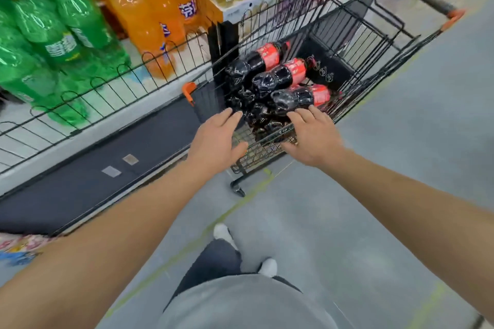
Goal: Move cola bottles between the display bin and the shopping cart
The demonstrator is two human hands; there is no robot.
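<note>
Both hands — left hand, right hand — reach spread-fingered and empty over the cart rim, likely to grab the nearest cola bottle.

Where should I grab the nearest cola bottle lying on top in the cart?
Take the nearest cola bottle around its dark lower body, coming from above. It lies on its side on the pile, base toward you, so that rounded body sits just ahead of the right hand.

Illumination is bright, even and diffuse from overhead; shadows on the floor are faint. Specular glare marks the green bottles and orange bottles. Motion blur softens the whole frame. Wide-angle distortion bends the edges.
</note>
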